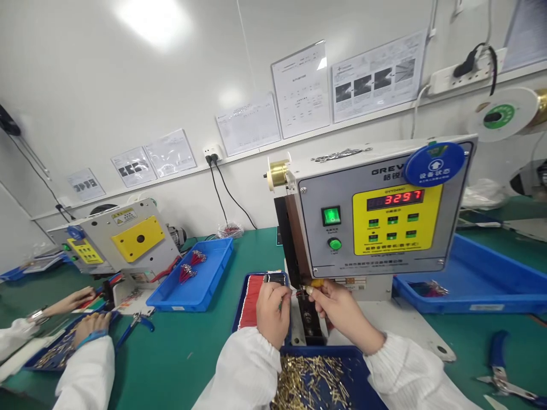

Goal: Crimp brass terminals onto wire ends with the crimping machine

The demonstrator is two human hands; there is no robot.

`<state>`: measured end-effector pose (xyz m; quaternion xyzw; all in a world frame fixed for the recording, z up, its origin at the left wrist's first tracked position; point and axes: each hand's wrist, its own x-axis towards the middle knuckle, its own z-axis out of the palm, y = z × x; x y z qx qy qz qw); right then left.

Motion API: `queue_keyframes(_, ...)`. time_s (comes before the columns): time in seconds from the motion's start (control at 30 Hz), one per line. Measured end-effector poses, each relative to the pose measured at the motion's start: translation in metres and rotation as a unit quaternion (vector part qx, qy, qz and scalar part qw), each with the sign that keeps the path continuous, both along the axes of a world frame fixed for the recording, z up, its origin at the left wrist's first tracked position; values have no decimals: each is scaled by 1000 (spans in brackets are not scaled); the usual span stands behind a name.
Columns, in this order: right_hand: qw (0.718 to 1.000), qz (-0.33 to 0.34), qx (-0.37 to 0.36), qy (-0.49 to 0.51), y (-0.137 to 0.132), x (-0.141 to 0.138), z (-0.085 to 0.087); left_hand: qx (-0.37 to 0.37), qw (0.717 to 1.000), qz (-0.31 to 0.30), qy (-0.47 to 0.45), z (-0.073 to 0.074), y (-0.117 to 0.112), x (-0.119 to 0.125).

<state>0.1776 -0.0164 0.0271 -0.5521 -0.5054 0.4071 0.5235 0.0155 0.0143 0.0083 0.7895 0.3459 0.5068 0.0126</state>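
1. Closest in view, just in front of the terminal crimping machine (pixel 376 193), a dark blue tray (pixel 342 356) holds a heap of brass pins (pixel 310 384).
2. At the machine's lower front, the right hand (pixel 342 310) is pinched narrow on a short red wire (pixel 298 294), whose tip sits just beside the machine's dark upright block (pixel 310 313). The left hand (pixel 272 315) is curled narrow beside it, and its fingers hide whatever they may hold.
3. To the left of the machine, a tray of red wires (pixel 251 302) lies partly behind the left hand, on the green bench (pixel 192 347).
4. On the machine's face are a lit green rocker switch (pixel 331 216), a green button (pixel 335 244) and a yellow panel (pixel 397 219) whose red display reads 3297. The brand plate (pixel 395 169) shows "GREV", cut off by a round blue tag (pixel 435 164) reading 设备状态.
5. To the right of the machine lie a blue tray (pixel 474 285) with a bunch of wires (pixel 429 288) and blue-handled pliers (pixel 498 364).
6. Farther left of the machine, a co-worker's hands (pixel 88 313) work beside a second, similar machine (pixel 123 236). Between the two machines sits a blue tray (pixel 192 285) holding red-wired bunches (pixel 188 266).
7. Beyond the machine, printed sheets (pixel 301 90) hang on the wall.
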Motion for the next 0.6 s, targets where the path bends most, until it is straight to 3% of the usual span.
queue_keyframes(0.6,1000,6,5,3,5,2,-6,-16,1000,4,-4,3,-3,2)
